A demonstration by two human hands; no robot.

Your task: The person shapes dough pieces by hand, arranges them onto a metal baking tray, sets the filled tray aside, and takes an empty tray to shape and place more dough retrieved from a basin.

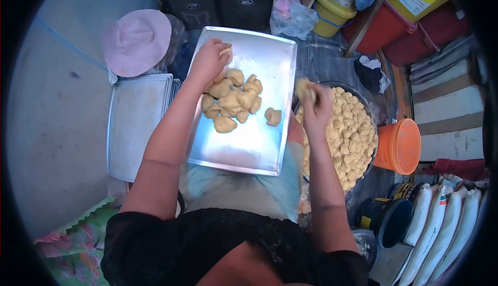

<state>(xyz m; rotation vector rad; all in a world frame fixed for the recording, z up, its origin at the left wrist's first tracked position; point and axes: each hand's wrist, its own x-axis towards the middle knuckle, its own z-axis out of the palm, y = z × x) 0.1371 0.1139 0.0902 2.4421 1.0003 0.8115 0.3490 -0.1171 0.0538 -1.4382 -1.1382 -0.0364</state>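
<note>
Head view: left hand (209,60) pinches one dough piece (226,53) at 12 o'clock of the pile (232,99) on the tray (270,52); right hand (317,104) grips another piece (304,89) over the bowl (371,115) at 3 o'clock. For best results, set pieces apart, not touching, in rows.

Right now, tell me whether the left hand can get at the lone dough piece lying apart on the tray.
Probably yes. The left hand is over the tray, the lone dough piece lies uncovered beside the dough pile, and nothing stands between them.
</note>
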